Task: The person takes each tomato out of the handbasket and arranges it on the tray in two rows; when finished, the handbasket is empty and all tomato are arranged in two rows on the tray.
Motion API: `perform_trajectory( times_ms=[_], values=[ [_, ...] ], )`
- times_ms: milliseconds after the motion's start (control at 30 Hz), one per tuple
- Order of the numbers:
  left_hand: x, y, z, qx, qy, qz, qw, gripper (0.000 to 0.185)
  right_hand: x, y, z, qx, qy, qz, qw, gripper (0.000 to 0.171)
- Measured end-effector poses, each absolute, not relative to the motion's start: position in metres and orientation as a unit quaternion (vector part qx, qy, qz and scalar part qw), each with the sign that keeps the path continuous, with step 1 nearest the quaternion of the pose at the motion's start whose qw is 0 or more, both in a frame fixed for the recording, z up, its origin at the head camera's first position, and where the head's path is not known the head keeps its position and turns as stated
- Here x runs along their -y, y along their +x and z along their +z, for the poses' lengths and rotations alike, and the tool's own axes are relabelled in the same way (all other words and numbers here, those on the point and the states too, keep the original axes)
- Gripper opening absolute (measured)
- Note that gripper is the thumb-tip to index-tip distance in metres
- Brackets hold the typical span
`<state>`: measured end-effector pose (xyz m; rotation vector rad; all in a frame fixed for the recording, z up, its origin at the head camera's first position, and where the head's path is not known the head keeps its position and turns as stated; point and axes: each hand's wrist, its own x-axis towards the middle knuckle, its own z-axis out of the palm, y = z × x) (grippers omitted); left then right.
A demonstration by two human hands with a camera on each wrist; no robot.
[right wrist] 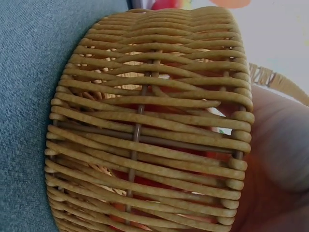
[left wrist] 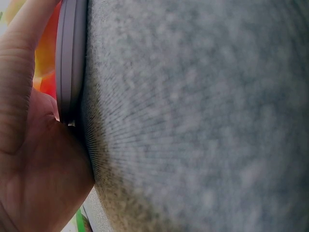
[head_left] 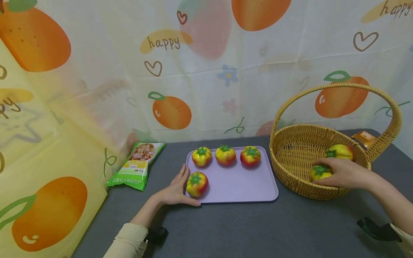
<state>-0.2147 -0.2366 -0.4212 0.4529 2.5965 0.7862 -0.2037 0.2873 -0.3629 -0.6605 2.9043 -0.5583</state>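
Note:
My right hand [head_left: 348,173] reaches over the near rim of the wicker basket [head_left: 290,161] and grips a yellow-red tomato-like fruit [head_left: 319,172] with green star-shaped leaves. Behind it in the basket lies a similar fruit [head_left: 343,152]. In the right wrist view the woven wall [right wrist: 145,116] hides most of what the hand [right wrist: 280,150] holds. With fingers extended and thumb spread, my left hand [head_left: 172,191] rests against the front left corner of the lilac tray [head_left: 240,184]. Nearest to it on the tray sits one fruit [head_left: 197,184]; three more, including the middle one [head_left: 225,156], line the back.
A green and white food packet [head_left: 137,166] lies on the dark tabletop [head_left: 232,229], left of the tray. The basket's tall handle [head_left: 335,86] arches above its opening. Behind its right side is a small orange packet [head_left: 364,138]. A printed curtain [head_left: 206,82] hangs behind.

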Motion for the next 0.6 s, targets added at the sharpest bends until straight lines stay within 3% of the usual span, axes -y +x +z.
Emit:
perform_trajectory(
  times_ms=[600],
  values=[
    [0.237, -0.214, -0.422, -0.926, 0.162, 0.284, 0.190, 0.131, -0.258, -0.197, -0.356, -0.949, -0.180, -0.254, -0.042, 0.070]
  ],
)
